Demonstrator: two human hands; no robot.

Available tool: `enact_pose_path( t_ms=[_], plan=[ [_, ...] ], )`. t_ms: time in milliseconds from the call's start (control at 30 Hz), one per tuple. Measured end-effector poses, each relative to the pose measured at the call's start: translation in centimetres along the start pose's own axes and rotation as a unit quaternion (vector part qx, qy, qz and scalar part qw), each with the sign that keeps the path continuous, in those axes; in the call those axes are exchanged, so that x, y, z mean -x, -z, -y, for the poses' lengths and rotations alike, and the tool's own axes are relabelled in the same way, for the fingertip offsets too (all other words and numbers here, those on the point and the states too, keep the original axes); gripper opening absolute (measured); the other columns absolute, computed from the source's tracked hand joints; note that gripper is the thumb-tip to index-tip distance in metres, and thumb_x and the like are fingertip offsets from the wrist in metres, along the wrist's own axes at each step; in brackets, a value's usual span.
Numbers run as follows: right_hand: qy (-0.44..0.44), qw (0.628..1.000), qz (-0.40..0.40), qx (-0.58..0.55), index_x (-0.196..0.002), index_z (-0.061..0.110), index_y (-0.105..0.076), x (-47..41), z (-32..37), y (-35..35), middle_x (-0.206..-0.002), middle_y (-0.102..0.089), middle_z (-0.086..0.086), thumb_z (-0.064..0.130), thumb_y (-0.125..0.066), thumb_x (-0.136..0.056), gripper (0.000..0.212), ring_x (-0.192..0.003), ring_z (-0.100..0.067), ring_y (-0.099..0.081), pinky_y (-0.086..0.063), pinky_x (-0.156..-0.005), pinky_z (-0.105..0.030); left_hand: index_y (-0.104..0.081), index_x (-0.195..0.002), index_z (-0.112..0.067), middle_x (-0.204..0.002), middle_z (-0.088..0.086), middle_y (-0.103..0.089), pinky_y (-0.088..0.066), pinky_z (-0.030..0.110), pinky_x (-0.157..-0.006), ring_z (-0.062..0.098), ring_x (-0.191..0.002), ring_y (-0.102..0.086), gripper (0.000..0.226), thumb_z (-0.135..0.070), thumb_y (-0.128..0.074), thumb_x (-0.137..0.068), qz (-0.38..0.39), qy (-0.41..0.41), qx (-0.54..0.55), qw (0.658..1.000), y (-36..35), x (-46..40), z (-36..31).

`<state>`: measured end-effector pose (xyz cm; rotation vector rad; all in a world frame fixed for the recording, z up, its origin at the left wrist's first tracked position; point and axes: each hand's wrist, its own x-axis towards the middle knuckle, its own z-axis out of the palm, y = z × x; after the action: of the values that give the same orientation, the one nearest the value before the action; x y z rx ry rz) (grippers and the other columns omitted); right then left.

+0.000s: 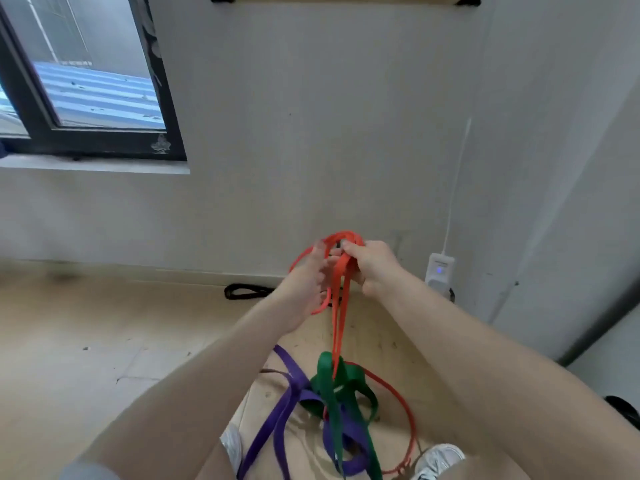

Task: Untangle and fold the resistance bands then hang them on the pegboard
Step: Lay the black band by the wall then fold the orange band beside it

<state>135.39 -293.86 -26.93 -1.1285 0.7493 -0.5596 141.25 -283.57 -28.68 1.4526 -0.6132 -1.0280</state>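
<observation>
Orange band: coiled at the top between both hands, raised in front of the wall, two strands dropping straight to the floor. I log the right hand curled around the coil from the right, thumb on top. Left hand sits against the coil's left side, fingers extended through the loop; whether it pinches, I cannot tell. Strands run down into a tangle of green band and purple band between my shoes. Black band lies at the baseboard, apart.
</observation>
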Motion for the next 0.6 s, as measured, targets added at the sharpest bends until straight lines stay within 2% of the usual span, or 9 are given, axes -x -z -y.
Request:
enact_pose_path(
  t_ms=[67, 100, 200, 300, 367, 433, 500, 567, 600],
  plan=[
    [-0.069, 0.996, -0.006, -0.057, -0.081, -0.001, -0.053, -0.5, -0.1, -0.6, -0.044, -0.061, -0.007, 0.001, -0.047, -0.095, 0.014, -0.034, -0.011, -0.058, -0.047, -0.034, -0.021, -0.051, -0.125, -0.023, -0.118, -0.003, -0.062, -0.043, 0.028, -0.099, 0.009, -0.110, -0.056, 0.037, -0.041, -0.048, -0.094, 0.031, -0.052, -0.125, 0.990, -0.4, 0.4, 3.3],
    [-0.088, 0.994, -0.002, -0.067, -0.082, -0.002, -0.052, -0.7, -0.1, -0.9, -0.041, -0.060, -0.008, 0.001, -0.047, -0.094, 0.013, -0.034, -0.013, -0.059, -0.046, -0.032, -0.022, -0.050, -0.126, -0.025, -0.117, -0.005, -0.062, -0.043, 0.028, -0.099, 0.007, -0.110, -0.056, 0.032, -0.029, -0.052, -0.094, 0.026, -0.076, -0.164, 0.983, -0.3, 0.3, 4.4],
    [-0.077, 0.991, 0.005, -0.106, -0.079, -0.003, -0.049, -1.6, 1.0, -1.6, -0.042, -0.060, -0.011, -0.002, -0.045, -0.094, 0.016, -0.035, -0.017, -0.060, -0.049, -0.035, -0.025, -0.050, -0.115, -0.025, -0.110, -0.004, -0.064, -0.049, 0.032, -0.095, 0.011, -0.106, -0.060, 0.026, -0.018, -0.057, -0.091, -0.047, -0.112, -0.219, 0.968, 0.6, -0.4, 5.6],
    [-0.031, 0.978, 0.013, -0.206, -0.077, -0.002, -0.049, -2.9, 3.2, -2.0, -0.049, -0.062, -0.013, 0.003, -0.046, -0.095, 0.019, -0.043, -0.019, -0.064, -0.055, -0.045, -0.026, -0.053, -0.097, -0.025, -0.095, 0.000, -0.068, -0.053, 0.032, -0.088, 0.014, -0.092, -0.066, 0.016, -0.010, -0.055, -0.091, -0.110, -0.154, -0.167, 0.968, 1.2, -1.0, 4.4],
    [0.005, 0.969, 0.049, -0.242, -0.081, 0.002, -0.051, -4.2, 3.3, -1.8, -0.068, -0.063, -0.012, 0.021, -0.048, -0.097, 0.025, -0.066, -0.019, -0.065, -0.057, -0.065, -0.028, -0.055, -0.093, -0.021, -0.087, 0.001, -0.068, -0.056, 0.029, -0.081, 0.015, -0.085, -0.067, 0.014, -0.007, -0.054, -0.092, -0.118, -0.168, -0.100, 0.974, 1.1, -1.4, 1.9],
    [0.014, 0.984, 0.112, -0.137, -0.094, 0.007, -0.054, -4.5, 1.0, -1.1, -0.082, -0.058, -0.006, 0.052, -0.040, -0.093, 0.046, -0.087, -0.017, -0.058, -0.049, -0.088, -0.031, -0.057, -0.088, -0.016, -0.081, 0.002, -0.067, -0.058, 0.025, -0.071, 0.013, -0.074, -0.067, 0.013, -0.004, -0.053, -0.092, -0.122, -0.174, -0.028, 0.977, 0.7, -1.9, -0.5],
    [0.007, 0.985, 0.168, 0.035, -0.110, 0.016, -0.059, -3.7, -3.0, 0.4, -0.101, -0.063, 0.000, 0.075, -0.036, -0.078, 0.071, -0.107, -0.015, -0.056, -0.040, -0.100, -0.033, -0.058, -0.084, -0.010, -0.078, 0.004, -0.065, -0.056, 0.023, -0.064, 0.012, -0.065, -0.064, 0.013, -0.003, -0.052, -0.092, -0.147, -0.156, 0.057, 0.975, 0.5, -2.7, -2.4],
    [0.007, 0.963, 0.207, 0.171, -0.114, 0.026, -0.061, -2.4, -7.0, 2.2, -0.118, -0.063, 0.006, 0.079, -0.045, -0.071, 0.070, -0.119, -0.014, -0.052, -0.037, -0.104, -0.036, -0.057, -0.082, -0.007, -0.076, 0.005, -0.063, -0.055, 0.021, -0.059, 0.012, -0.062, -0.062, 0.013, -0.003, -0.052, -0.093, -0.159, -0.126, 0.135, 0.970, 0.6, -3.4, -4.0],
    [0.013, 0.949, 0.218, 0.229, -0.115, 0.027, -0.059, -1.8, -8.4, 3.1, -0.121, -0.062, 0.007, 0.069, -0.051, -0.076, 0.058, -0.119, -0.013, -0.053, -0.037, -0.106, -0.039, -0.056, -0.081, -0.006, -0.075, 0.005, -0.062, -0.054, 0.020, -0.057, 0.012, -0.060, -0.062, 0.013, -0.003, -0.052, -0.093, -0.159, -0.114, 0.166, 0.967, 0.6, -3.6, -4.6]
  ],
)
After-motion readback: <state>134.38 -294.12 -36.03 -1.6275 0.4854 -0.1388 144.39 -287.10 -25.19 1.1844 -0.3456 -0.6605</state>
